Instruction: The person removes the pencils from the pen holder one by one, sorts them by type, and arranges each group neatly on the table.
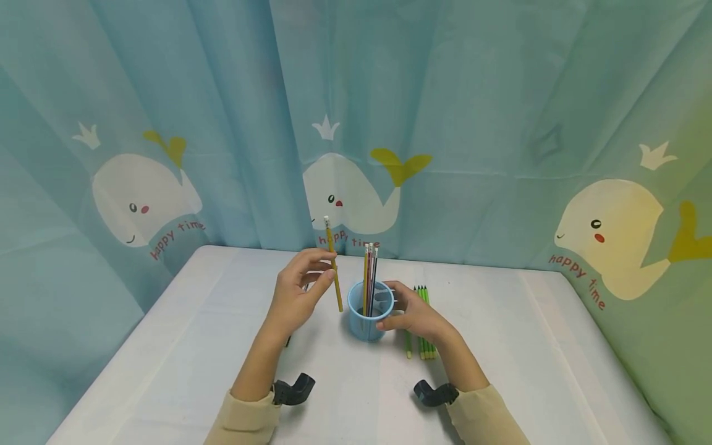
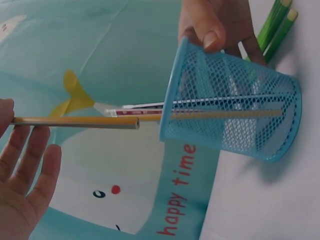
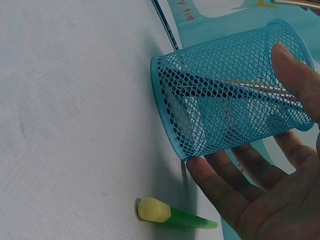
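Observation:
My left hand pinches a yellow pencil between thumb and fingers, its white eraser end up. The pencil's lower end hangs left of a light-blue mesh pencil cup, clear of its rim. My right hand holds the cup from the right, thumb at the front and fingers along the far side. Inside the upright cup lean a yellow pencil, a red one and a dark one, eraser ends above the rim. In the right wrist view, the thumb lies against the mesh.
Several green pencils lie on the white table, right of the cup and partly behind the right hand. A dark pencil lies beside the left wrist, mostly hidden. A blue whale-print curtain hangs behind the table.

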